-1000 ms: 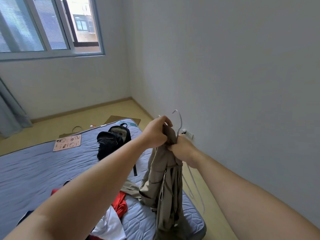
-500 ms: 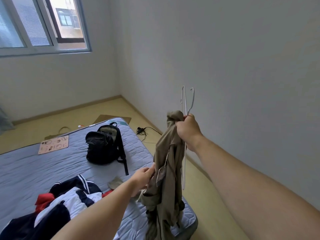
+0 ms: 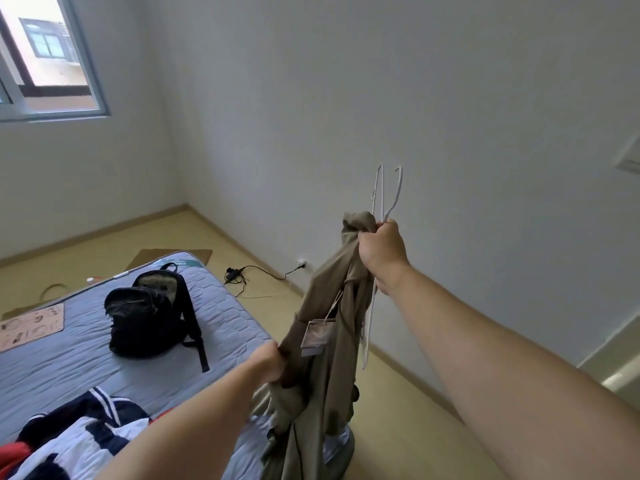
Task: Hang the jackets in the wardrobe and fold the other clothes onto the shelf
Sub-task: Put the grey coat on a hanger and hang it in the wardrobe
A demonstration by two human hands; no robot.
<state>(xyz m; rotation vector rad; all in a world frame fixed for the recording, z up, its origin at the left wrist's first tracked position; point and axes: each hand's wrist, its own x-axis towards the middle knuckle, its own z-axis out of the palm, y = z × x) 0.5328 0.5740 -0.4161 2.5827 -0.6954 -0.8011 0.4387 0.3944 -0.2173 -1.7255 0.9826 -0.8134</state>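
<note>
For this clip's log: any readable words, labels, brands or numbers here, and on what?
No text can be read.
The paper hang tag on the khaki jacket: blurred, unreadable.
The pink card with drawings on the grey-blue mattress: print too small.
The teal label at the mattress corner: too small.

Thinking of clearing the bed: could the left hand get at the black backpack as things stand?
Probably not yet. The left hand grips the tan jacket, so it is busy. The backpack lies beyond it on the mattress with nothing between, so letting go would likely free the way.
</note>
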